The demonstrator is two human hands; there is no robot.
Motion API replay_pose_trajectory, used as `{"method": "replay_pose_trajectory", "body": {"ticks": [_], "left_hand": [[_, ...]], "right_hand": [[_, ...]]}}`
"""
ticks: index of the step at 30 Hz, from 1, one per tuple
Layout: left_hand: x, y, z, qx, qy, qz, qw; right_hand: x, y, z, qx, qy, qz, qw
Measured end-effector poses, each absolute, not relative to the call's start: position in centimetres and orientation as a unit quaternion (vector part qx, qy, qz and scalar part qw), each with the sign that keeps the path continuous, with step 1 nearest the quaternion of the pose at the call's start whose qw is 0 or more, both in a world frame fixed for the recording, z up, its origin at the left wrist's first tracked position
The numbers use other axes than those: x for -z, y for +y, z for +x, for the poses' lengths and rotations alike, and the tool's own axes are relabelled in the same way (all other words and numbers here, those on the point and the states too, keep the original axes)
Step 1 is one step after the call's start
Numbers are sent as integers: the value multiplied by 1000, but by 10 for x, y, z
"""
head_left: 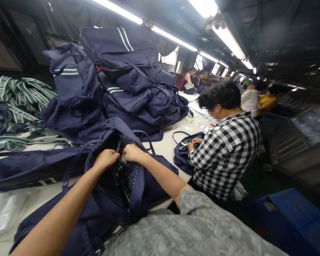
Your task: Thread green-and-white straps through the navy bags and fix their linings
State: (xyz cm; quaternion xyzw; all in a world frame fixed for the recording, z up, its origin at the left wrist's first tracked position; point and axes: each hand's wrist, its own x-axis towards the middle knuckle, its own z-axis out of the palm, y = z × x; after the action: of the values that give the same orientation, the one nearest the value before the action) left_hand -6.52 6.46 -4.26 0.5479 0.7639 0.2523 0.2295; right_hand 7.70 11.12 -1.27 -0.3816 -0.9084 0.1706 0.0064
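Observation:
A navy fabric bag (102, 209) lies before me with its mouth open, showing a dark lining with small white print. Both of my hands are at the opening, close together. My left hand (106, 159) is closed, its fingertips pinched by a narrow dark strip I cannot identify. Just to its right, my right hand (132, 153) is also closed, near the far lining; what it grips is hidden. A bag handle (137, 177) loops up at the near side of the opening.
Behind stands a tall pile of navy bags (133, 81) with green-and-white stripes. Green-and-white straps (18, 103) heap at the left, above clear plastic bags (5, 211). On my right a co-worker in a checked shirt (226, 153) handles another bag (181, 160). Blue bins (288, 213) stand lower right.

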Motion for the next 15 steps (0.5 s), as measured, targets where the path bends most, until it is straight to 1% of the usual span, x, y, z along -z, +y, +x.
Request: {"method": "replay_pose_trajectory", "body": {"ticks": [3, 4, 5, 8, 10, 13, 15], "left_hand": [[41, 64, -62, -277, 755, 539, 250], [40, 62, -60, -291, 752, 533, 257], [39, 61, -59, -309, 748, 525, 262], [33, 52, -56, -373, 738, 495, 267], [29, 46, -53, -409, 729, 475, 274], [26, 38, -45, -443, 710, 446, 316], [24, 34, -38, -452, 691, 432, 362]], "right_hand": [[14, 110, 87, -157, -938, -307, -34], [15, 109, 91, -153, -944, -290, -28], [16, 108, 95, -150, -947, -284, -5], [19, 100, 109, -171, -934, -292, 113], [20, 93, 119, -203, -924, -286, 154], [20, 85, 135, -229, -921, -274, 157], [20, 83, 144, -215, -929, -274, 123]]}}
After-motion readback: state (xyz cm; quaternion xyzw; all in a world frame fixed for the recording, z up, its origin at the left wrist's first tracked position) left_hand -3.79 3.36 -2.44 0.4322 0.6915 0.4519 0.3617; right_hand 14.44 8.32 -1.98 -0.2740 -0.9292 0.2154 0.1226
